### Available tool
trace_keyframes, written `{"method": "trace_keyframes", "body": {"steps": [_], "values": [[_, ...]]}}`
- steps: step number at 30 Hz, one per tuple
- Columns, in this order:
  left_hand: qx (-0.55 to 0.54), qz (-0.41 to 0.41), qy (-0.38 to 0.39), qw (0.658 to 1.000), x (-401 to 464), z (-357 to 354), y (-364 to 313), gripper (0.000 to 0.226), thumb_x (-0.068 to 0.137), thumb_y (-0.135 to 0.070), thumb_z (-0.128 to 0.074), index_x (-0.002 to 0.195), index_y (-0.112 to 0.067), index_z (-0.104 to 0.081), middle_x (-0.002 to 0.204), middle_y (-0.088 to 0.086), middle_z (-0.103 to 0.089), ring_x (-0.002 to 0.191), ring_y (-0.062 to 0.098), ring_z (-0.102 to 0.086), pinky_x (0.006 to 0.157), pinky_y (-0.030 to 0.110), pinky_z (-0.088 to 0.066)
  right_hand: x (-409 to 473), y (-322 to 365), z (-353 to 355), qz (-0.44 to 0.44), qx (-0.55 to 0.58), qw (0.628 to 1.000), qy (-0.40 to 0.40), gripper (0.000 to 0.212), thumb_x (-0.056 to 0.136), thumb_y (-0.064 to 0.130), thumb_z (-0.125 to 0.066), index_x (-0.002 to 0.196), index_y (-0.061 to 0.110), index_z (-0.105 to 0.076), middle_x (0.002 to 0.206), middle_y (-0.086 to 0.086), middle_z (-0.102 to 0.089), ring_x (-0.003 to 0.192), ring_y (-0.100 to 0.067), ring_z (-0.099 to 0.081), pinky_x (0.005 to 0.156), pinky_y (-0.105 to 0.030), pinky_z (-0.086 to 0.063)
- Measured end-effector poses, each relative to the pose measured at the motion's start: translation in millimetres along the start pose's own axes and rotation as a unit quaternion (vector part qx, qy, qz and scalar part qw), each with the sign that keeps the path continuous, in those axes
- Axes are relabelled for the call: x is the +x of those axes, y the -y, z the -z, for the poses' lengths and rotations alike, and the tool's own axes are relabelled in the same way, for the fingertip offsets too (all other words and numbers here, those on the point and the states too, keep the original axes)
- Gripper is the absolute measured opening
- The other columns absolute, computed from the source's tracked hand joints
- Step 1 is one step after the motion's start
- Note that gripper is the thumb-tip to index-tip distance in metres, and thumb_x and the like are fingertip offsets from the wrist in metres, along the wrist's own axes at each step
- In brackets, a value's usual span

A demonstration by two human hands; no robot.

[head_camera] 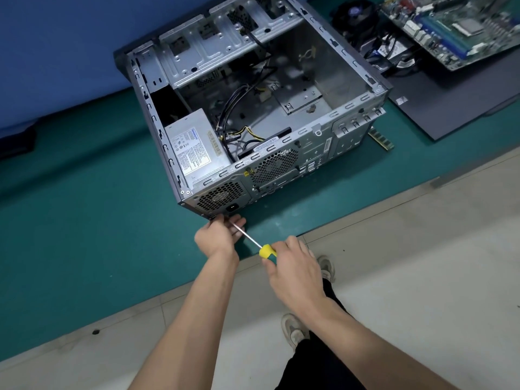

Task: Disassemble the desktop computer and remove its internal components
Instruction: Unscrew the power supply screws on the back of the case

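Head view. I am looking down at an open grey steel desktop computer case that is lying on its side on a teal green work mat, with its perforated rear panel facing the near edge. Inside the case, a silver boxed power supply unit with a white label is sitting in the near-left corner, and a bundle of black and yellow cables is trailing loose across the bare floor of the case beside it. The motherboard bay is showing bare metal.

The right hand is gripping the yellow handle of a screwdriver with a slim steel shaft, fingers curled fully round it. The shaft is angling up and to the left toward the near-left bottom corner of the rear panel, just under the power supply's vent grille. The left hand is pinching the shaft near its tip with loosely curled fingers, right at the case corner; the tip itself is hidden by them.

Far right, a green motherboard is lying on a dark grey flat side panel, with a black round cooler fan next to it. A green memory stick is lying on the mat just beside the case's right end.
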State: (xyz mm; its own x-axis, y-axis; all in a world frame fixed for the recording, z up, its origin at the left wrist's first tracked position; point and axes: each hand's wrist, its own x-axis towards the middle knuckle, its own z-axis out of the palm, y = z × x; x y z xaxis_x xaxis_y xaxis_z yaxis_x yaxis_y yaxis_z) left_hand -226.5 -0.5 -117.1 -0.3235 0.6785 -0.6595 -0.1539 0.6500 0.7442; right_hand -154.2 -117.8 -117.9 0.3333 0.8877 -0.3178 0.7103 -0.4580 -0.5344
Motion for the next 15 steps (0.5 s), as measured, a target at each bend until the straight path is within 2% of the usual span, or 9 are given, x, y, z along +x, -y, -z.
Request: {"method": "trace_keyframes", "body": {"steps": [2, 4, 6, 9, 11, 12, 15], "values": [[-0.02, 0.003, 0.019, 1.0, -6.6, 0.5, -3.8, 0.015, 0.094, -0.003, -0.041, 0.096, 0.006, -0.053, 0.087, 0.024, -0.065, 0.062, 0.026, -0.067, 0.057, 0.03, -0.057, 5.0, -6.5, 10.3, -0.007, 0.002, 1.0, 0.016, 0.031, 0.096, 0.037, -0.045, 0.117, 0.015, -0.053, 0.109, -0.002, -0.047, 0.103, -0.023, -0.048, 0.078, -0.03, -0.034], [0.002, -0.009, 0.048, 0.999, -17.2, 4.8, -7.7, 0.017, 0.093, -0.003, -0.041, 0.097, 0.007, -0.054, 0.081, 0.021, -0.066, 0.059, 0.024, -0.067, 0.055, 0.029, -0.057, 8.6, -10.5, 23.2, 0.001, 0.024, 0.999, 0.048, 0.026, 0.096, 0.034, -0.046, 0.113, 0.015, -0.049, 0.109, -0.004, -0.045, 0.098, -0.027, -0.051, 0.072, -0.032, -0.033], [0.06, -0.04, 0.091, 0.993, -30.5, 11.3, -10.2, 0.016, 0.092, -0.002, -0.042, 0.087, 0.004, -0.057, 0.071, 0.016, -0.067, 0.05, 0.019, -0.065, 0.05, 0.028, -0.056, 9.5, -11.8, 37.2, 0.026, 0.054, 0.995, 0.078, 0.014, 0.093, 0.027, -0.048, 0.103, 0.019, -0.043, 0.104, -0.002, -0.046, 0.091, -0.029, -0.053, 0.071, -0.035, -0.038], [0.183, -0.122, 0.165, 0.962, -50.5, 22.5, -18.8, 0.017, 0.09, -0.001, -0.046, 0.081, -0.004, -0.06, 0.067, 0.01, -0.068, 0.048, 0.016, -0.062, 0.05, 0.028, -0.055, 6.6, -5.8, 63.6, 0.039, 0.074, 0.994, 0.073, 0.015, 0.082, 0.024, -0.049, 0.088, 0.027, -0.035, 0.085, 0.005, -0.05, 0.079, -0.025, -0.049, 0.064, -0.034, -0.036], [0.28, -0.21, 0.208, 0.913, -63.2, 28.2, -31.0, 0.017, 0.09, -0.007, -0.051, 0.078, -0.013, -0.061, 0.069, 0.006, -0.07, 0.051, 0.014, -0.063, 0.057, 0.031, -0.054, 5.4, 2.8, 86.3, 0.034, 0.097, 0.994, 0.024, 0.015, 0.073, 0.032, -0.052, 0.078, 0.028, -0.038, 0.07, 0.007, -0.053, 0.07, -0.022, -0.049, 0.059, -0.033, -0.037], [0.334, -0.265, 0.227, 0.876, -70.0, 29.4, -39.0, 0.015, 0.09, -0.012, -0.053, 0.078, -0.015, -0.061, 0.071, 0.003, -0.07, 0.055, 0.014, -0.065, 0.061, 0.032, -0.054, 5.5, 8.7, 99.1, 0.033, 0.11, 0.993, 0.002, 0.015, 0.071, 0.038, -0.053, 0.075, 0.028, -0.041, 0.065, 0.007, -0.054, 0.066, -0.019, -0.05, 0.058, -0.032, -0.038], [0.462, -0.433, 0.249, 0.732, -94.5, 25.1, -66.5, 0.013, 0.091, -0.026, -0.054, 0.089, -0.018, -0.064, 0.077, -0.001, -0.07, 0.071, 0.019, -0.065, 0.07, 0.034, -0.051, 6.8, 28.0, 140.3, 0.051, 0.194, 0.979, -0.028, 0.019, 0.078, 0.037, -0.063, 0.065, 0.028, -0.052, 0.059, 0.011, -0.056, 0.059, -0.008, -0.048, 0.058, -0.03, -0.041]]}}
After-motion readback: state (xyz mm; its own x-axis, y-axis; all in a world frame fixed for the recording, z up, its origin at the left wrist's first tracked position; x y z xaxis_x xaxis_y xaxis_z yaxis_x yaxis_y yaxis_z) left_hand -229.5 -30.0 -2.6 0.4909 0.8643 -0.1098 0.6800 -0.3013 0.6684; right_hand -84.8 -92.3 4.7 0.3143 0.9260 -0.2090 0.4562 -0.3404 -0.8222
